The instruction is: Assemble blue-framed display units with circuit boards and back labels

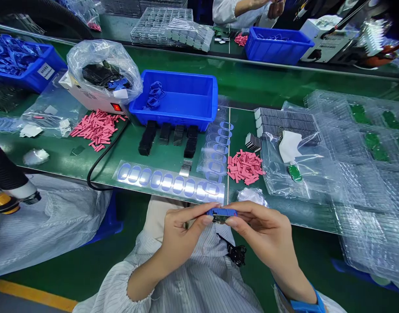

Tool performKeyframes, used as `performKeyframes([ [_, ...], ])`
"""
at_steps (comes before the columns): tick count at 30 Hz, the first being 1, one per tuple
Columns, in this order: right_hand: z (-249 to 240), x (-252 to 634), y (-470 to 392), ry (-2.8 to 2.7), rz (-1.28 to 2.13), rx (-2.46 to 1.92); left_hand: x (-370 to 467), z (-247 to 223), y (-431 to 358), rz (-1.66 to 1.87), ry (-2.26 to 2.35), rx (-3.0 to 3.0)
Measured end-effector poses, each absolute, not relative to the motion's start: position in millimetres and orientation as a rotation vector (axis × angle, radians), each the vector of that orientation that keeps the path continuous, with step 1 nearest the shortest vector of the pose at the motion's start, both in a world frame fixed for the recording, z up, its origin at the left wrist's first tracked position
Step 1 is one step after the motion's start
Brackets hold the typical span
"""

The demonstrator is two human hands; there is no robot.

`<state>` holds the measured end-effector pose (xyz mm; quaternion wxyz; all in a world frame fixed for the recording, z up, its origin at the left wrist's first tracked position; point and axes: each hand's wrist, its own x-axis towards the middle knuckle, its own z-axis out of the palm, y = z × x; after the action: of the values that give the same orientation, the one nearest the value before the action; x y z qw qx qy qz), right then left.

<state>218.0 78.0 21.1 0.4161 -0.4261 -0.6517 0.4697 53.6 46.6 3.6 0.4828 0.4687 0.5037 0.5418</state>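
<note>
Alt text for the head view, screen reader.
Two bare hands, left and right, hold a small blue part at the edge of a green workbench; beyond are a blue bin, pink strips and oval stickers.

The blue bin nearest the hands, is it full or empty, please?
The bin is nearly empty: a few blue pieces lie at its left, with bare floor beside them.

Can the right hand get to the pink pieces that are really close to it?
Probably yes. The pink pieces lie just ahead of the right hand, with only some crumpled clear plastic partly between. But its fingers are on the small blue part, so they'd likely have to let go first.
</note>
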Motion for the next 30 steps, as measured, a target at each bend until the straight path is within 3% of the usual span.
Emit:
performKeyframes([
  [8,18,221,78,-1.747,0.965,-1.06,54,5,51,1.373,1.179,1.073],
  [18,8,217,77,-1.558,1.169,-1.098,46,-2,47,1.341,1.22,1.407],
  [30,12,231,89,-1.969,0.789,-0.869,46,-3,52,1.427,1.231,1.344],
])
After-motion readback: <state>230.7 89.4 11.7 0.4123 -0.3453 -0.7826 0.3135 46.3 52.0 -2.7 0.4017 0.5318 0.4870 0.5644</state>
